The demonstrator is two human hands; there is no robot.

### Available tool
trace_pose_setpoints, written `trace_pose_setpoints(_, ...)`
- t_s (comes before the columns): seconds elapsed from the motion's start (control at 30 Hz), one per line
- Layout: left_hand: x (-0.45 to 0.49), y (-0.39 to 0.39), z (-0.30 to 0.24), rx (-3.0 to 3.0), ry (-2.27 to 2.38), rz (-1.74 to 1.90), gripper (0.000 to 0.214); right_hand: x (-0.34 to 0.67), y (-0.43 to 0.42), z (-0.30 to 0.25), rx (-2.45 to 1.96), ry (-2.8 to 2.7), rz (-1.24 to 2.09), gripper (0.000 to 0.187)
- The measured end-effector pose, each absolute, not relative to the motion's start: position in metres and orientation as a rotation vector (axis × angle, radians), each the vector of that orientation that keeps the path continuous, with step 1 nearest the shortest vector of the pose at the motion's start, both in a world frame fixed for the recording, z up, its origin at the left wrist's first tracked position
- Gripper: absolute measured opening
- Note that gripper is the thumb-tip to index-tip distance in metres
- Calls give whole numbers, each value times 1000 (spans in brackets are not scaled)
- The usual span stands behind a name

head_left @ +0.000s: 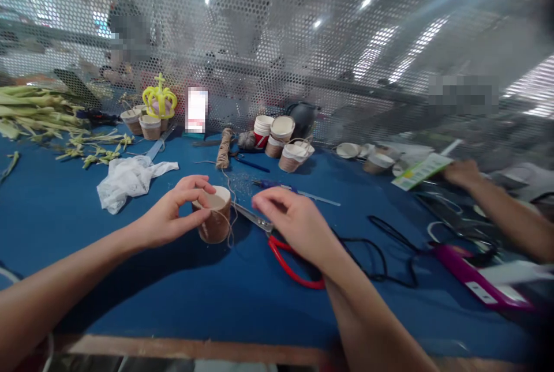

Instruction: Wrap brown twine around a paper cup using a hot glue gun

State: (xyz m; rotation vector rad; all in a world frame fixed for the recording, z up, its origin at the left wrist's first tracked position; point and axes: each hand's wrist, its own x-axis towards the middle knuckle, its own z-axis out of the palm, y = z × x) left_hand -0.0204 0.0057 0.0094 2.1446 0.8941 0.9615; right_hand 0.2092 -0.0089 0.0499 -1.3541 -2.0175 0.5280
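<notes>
A paper cup [215, 229] wound with brown twine stands on the blue table, its pale rim upward. My left hand [184, 210] is closed around the cup's left side, the thumb in front and the fingers at the rim. Loose twine [234, 210] hangs in loops by the cup's right side and runs back to a twine bundle [224, 150]. To the right of the cup, my right hand [294, 222] hovers with curled fingers pressed together; what is between them, if anything, is hidden. Beneath it lie red-handled scissors [283, 265], their blades pointing toward the cup.
Several wrapped cups [282, 132] stand at the back by a perforated metal screen [259, 43]. A crumpled white cloth [130, 179], a blue-handled tool [277, 186] and green stalks [30, 109] lie about. At right are a purple device [480, 280], black cable [381, 251] and another person's hand [463, 175].
</notes>
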Motion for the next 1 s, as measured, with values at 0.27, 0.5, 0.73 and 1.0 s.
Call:
trace_pose_setpoints(0.27,-23,2,15,2295,829,822,14,270,49,42,-2137,-1789,229,25)
trace_pose_setpoints(0.5,-25,4,15,2256,825,817,14,279,61,9,-2114,-1781,614,21)
trace_pose_setpoints(0.73,-29,11,13,2131,824,854,18,261,41,36,-1739,-1460,751,13)
trace_pose_setpoints(1.0,-34,21,4,1777,808,918,25,209,-20,51,-1241,-1495,1032,24)
